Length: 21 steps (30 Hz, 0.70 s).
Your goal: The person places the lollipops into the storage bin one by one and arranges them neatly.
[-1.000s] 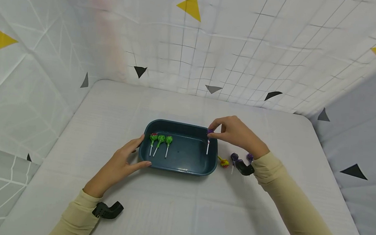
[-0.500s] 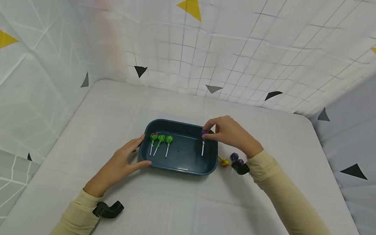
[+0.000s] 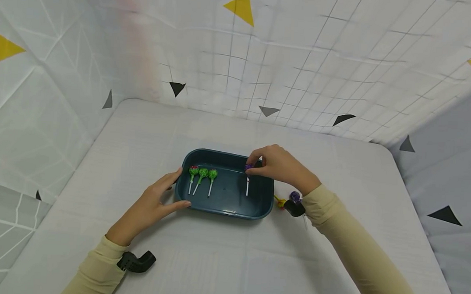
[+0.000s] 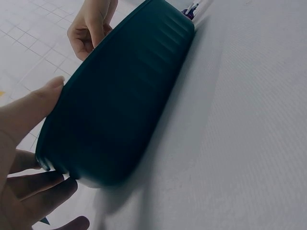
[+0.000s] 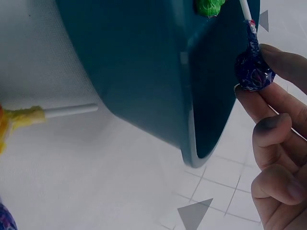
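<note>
Above the right half of the smooth, round-cornered teal tray [image 3: 227, 195], I have the right hand [image 3: 283, 167] pinching the purple lollipop [image 5: 255, 72] by its ball of crinkled, glossy wrapper; the left hand [image 3: 149, 207] rests spread fingers against the tray's left end. I judge this a placing step, calling next for a gentle lowering and release, apart from three green lollipops [image 3: 203, 173].

Three lollipops [image 3: 203, 173] lie left in the tray [image 3: 227, 197]; other lollipops [image 3: 294, 196] lie right of it on the table [image 3: 199, 259].
</note>
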Tool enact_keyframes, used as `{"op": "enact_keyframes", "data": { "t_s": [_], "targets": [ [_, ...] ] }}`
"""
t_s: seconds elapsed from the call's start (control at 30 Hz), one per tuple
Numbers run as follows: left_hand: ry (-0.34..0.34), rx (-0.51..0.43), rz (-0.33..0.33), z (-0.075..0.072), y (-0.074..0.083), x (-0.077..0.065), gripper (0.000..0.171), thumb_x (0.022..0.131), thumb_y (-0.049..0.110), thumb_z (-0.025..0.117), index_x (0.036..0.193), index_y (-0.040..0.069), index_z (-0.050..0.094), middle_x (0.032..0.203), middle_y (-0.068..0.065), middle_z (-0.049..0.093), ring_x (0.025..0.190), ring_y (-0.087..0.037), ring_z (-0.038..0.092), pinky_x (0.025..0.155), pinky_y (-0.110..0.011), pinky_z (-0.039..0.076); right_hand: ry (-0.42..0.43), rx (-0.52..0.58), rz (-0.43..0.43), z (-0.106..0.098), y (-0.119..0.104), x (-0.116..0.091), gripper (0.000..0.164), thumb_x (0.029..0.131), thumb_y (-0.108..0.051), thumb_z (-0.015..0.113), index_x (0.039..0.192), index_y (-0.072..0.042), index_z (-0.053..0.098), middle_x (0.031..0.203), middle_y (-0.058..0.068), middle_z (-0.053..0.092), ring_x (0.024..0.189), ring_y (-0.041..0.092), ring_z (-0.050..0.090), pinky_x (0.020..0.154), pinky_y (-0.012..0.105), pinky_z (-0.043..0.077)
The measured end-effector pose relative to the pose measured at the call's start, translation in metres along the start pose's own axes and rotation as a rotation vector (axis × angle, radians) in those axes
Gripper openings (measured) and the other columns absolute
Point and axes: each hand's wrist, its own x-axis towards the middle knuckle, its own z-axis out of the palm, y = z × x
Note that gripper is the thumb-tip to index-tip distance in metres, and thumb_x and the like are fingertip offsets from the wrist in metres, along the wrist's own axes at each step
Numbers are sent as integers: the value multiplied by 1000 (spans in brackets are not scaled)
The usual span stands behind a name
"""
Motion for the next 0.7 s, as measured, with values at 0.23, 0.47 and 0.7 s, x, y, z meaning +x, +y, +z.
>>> {"op": "enact_keyframes", "data": {
  "t_s": [0.23,0.47,0.7],
  "targets": [
    [-3,3,-1,0,-1,-1,95,92,30,83,165,6,28,163,-17,36,132,-42,53,104,-59,47,-15,-46,-36,2,-6,7,16,94,-27,82,104,-14,81,99,-7,75,75,12,63,67,32,55],
    [-7,-5,-5,-1,-1,-1,98,91,34,85,165,7,27,163,-15,36,134,-40,52,106,-57,46,-24,-57,-51,5,-9,12,16,93,-26,83,103,-14,81,97,-7,75,76,13,63,69,33,55],
    [-2,-5,12,0,-2,-1,99,90,32,86,165,6,27,163,-15,35,135,-40,51,107,-57,46,-27,-69,-59,11,-10,19,16,91,-27,84,100,-15,80,94,-10,73,80,12,63,72,33,54]
  ]
}}
